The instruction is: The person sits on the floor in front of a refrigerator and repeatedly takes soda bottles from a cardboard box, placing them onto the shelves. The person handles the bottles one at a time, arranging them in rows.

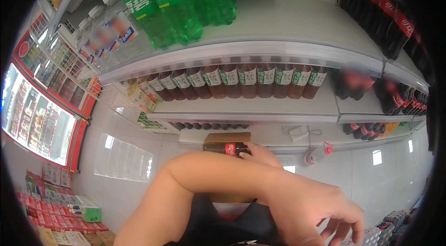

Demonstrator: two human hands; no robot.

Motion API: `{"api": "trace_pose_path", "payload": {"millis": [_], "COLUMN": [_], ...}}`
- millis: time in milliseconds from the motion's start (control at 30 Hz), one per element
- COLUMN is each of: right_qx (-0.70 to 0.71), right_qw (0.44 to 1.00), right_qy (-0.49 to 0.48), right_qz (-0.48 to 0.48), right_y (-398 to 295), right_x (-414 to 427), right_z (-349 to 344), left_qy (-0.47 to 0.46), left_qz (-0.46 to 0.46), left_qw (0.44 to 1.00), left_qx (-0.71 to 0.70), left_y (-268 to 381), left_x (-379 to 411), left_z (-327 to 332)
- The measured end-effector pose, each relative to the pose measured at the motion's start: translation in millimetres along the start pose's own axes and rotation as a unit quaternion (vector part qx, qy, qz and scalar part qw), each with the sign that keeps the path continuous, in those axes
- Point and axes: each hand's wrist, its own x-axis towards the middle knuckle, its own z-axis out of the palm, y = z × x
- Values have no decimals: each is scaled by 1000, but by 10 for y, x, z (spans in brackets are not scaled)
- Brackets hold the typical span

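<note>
My left arm crosses in front of me from the lower left. My left hand hangs at the lower right with fingers loosely bent and apart, and nothing shows in it. Beyond the left forearm, my right hand grips one end of a dark cola bottle with a red label. The bottle is held sideways, just in front of a brown cardboard flap. Part of a cardboard box shows beneath my forearm, which hides most of it. My right forearm is hidden too.
A shelf holds a row of tea bottles. Large green soda bottles stand above, with cola bottles at right. A clear bottle with a red cap is near the bottom shelf. Cartons and a lit fridge are at left.
</note>
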Motion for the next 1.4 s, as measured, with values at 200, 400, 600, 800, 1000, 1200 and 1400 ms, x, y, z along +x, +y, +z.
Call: {"api": "trace_pose_path", "payload": {"millis": [200,400,600,800,1000,1200,1400], "right_qx": [-34,-66,-167,-347,-347,-304,-264], "right_qw": [999,997,981,928,930,948,961], "right_qy": [-21,-35,-97,-129,-107,-82,-29], "right_qz": [23,30,9,40,62,37,71], "right_y": [64,326,390,348,326,514,544], "right_x": [53,154,259,295,453,534,592], "right_z": [5,140,556,1178,1412,1352,1466], "left_qy": [111,310,568,477,493,481,489], "left_qz": [82,-89,-304,-523,-484,-470,-464], "left_qw": [985,913,694,621,620,654,656], "left_qx": [106,250,322,336,372,347,340], "left_y": [-268,-762,-1924,-1932,-1986,-1932,-1918], "left_x": [-245,-1204,-2672,-3083,-3154,-3178,-3251], "left_z": [29,-8,144,247,428,509,551]}}
